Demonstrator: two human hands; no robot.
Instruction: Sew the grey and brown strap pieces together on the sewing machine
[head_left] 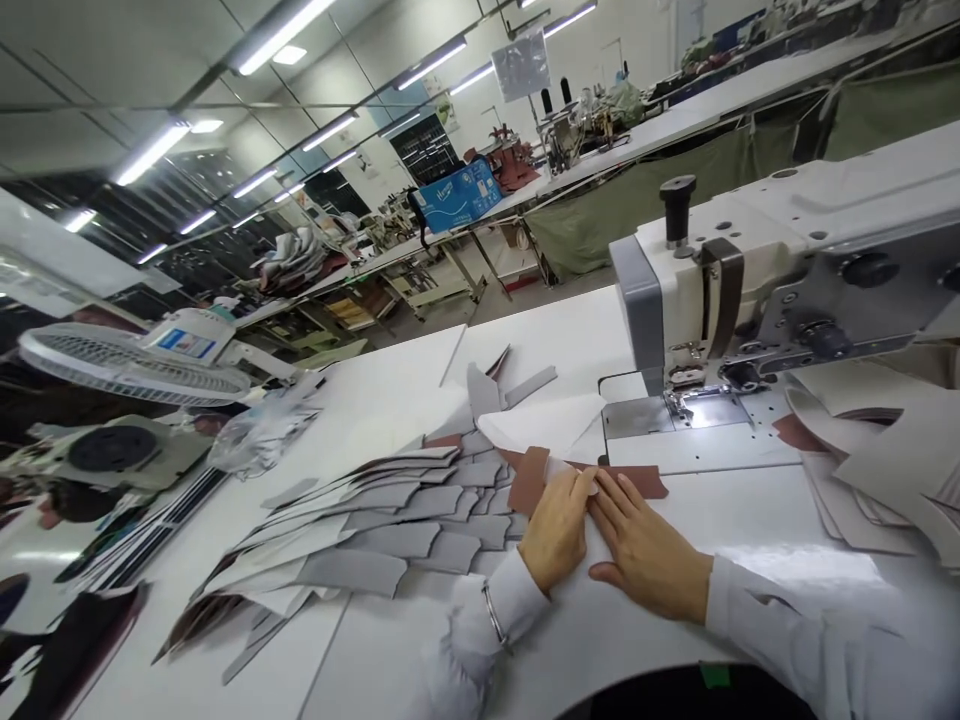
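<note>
The left hand [555,530] bends over the brown strip [639,482], its grip too hidden to tell, while the right hand [656,560] lies flat across the strip's near edge.

You wear: two long, wrinkled, white fabric sleeves [787,630]; one slim, silver-coloured metal bangle [492,613], around the left sleeve near its cuff.

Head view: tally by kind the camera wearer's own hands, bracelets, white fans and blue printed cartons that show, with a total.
Hands: 2 (left hand, right hand)
Bracelet: 1
White fan: 1
Blue printed carton: 1
Total: 5
</note>
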